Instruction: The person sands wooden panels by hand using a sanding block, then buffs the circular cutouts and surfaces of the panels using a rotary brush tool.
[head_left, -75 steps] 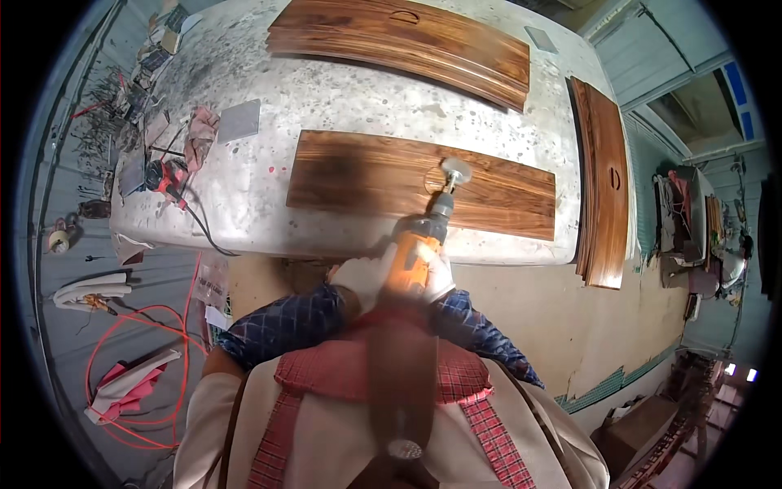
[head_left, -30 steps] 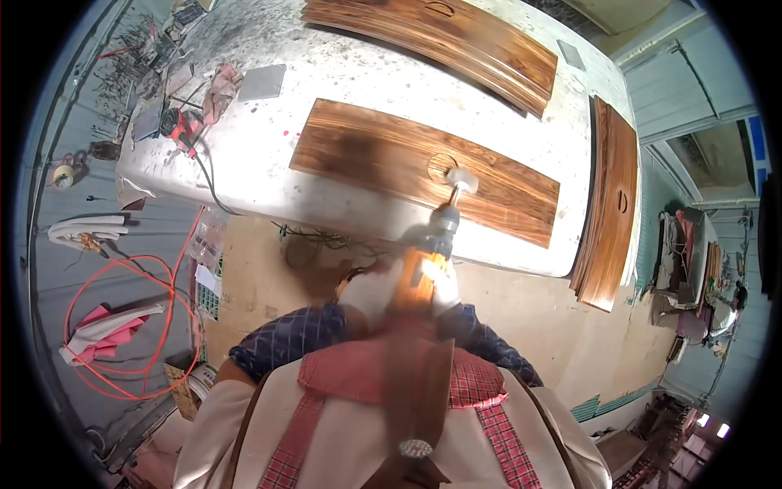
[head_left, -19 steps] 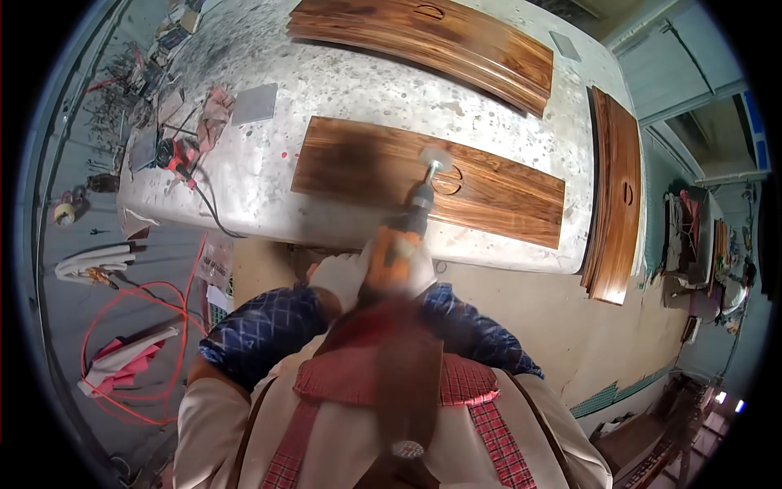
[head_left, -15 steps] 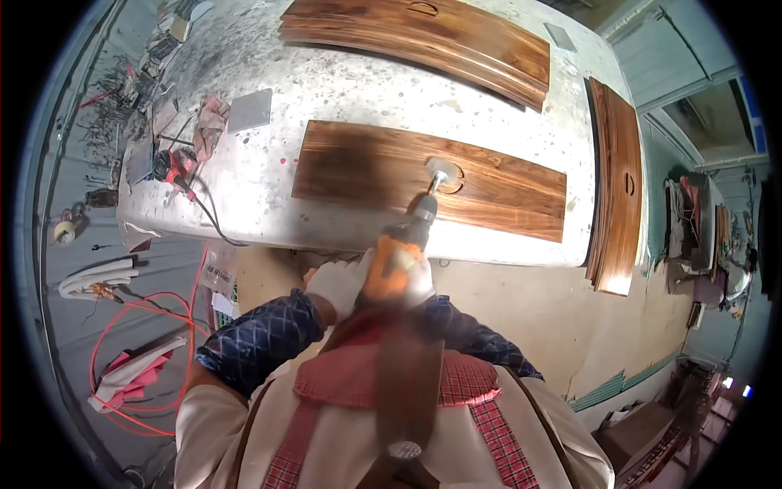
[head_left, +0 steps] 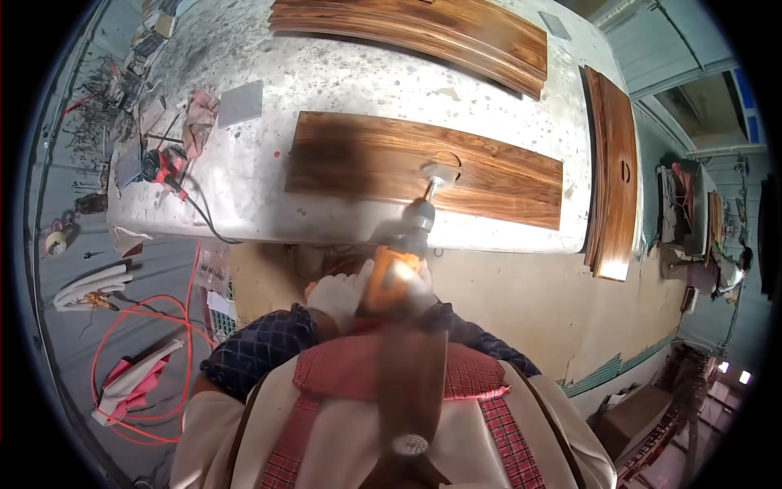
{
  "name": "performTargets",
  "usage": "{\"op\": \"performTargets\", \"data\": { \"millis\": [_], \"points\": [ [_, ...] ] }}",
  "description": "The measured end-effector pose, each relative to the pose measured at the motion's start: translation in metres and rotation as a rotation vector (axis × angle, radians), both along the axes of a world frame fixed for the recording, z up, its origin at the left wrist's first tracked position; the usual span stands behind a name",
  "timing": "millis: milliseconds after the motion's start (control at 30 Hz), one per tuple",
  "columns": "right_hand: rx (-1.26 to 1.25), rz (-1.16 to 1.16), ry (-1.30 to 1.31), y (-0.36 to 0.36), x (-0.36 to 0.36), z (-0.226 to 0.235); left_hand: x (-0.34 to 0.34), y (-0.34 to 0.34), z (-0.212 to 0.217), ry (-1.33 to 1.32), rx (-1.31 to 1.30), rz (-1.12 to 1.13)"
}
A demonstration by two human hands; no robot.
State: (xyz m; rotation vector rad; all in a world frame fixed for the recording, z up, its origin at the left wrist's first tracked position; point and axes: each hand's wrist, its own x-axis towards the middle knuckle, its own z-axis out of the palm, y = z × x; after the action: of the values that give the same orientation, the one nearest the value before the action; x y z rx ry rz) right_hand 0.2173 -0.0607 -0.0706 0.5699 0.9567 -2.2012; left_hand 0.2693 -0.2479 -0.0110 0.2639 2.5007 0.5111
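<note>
Both my hands wear white gloves and are closed on an orange power drill [head_left: 389, 281]. My left hand [head_left: 334, 295] wraps its left side, where a bit of orange shows by the fingers. My right hand [head_left: 421, 295] is around the right side, partly hidden by the drill and blurred. From the chuck, a shaft runs to a round pale disc [head_left: 441, 174] lying against a dark-grained wooden board [head_left: 505, 183]. A curved groove [head_left: 450, 155] in the board shows just beyond the disc.
Stacked boards lie at the table's far side [head_left: 423, 41] and right edge [head_left: 612, 171]. A red corded tool [head_left: 169, 169], a cloth [head_left: 199, 122] and a grey sheet [head_left: 241, 104] sit on the spotted white table [head_left: 326, 77]. A red hose [head_left: 145, 303] coils on the floor at left.
The disc has slid toward the board's near edge, uncovering more of the groove. My hands keep their hold on the drill. The whole view has shifted slightly.
</note>
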Motion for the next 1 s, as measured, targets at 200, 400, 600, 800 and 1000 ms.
{"op": "performTargets", "data": {
  "millis": [200, 400, 600, 800, 1000],
  "points": [
    [-0.033, 0.155, 0.085, 0.027, 0.022, -0.026, 0.0, 0.02, 0.014, -0.329, 0.022, 0.06],
    [0.04, 0.154, 0.235, -0.015, -0.024, 0.022, 0.011, 0.009, -0.007, 0.078, 0.111, 0.222],
    [0.146, 0.039, 0.124, 0.002, -0.055, 0.014, -0.027, 0.026, -0.027, 0.063, 0.148, 0.223],
    [0.11, -0.032, 0.146, 0.03, -0.057, 0.013, -0.043, 0.046, -0.038, 0.111, 0.172, 0.082],
    [0.138, 0.125, 0.065, 0.001, -0.064, 0.037, -0.026, 0.036, -0.019, 0.075, 0.088, 0.272]
  ]
}}
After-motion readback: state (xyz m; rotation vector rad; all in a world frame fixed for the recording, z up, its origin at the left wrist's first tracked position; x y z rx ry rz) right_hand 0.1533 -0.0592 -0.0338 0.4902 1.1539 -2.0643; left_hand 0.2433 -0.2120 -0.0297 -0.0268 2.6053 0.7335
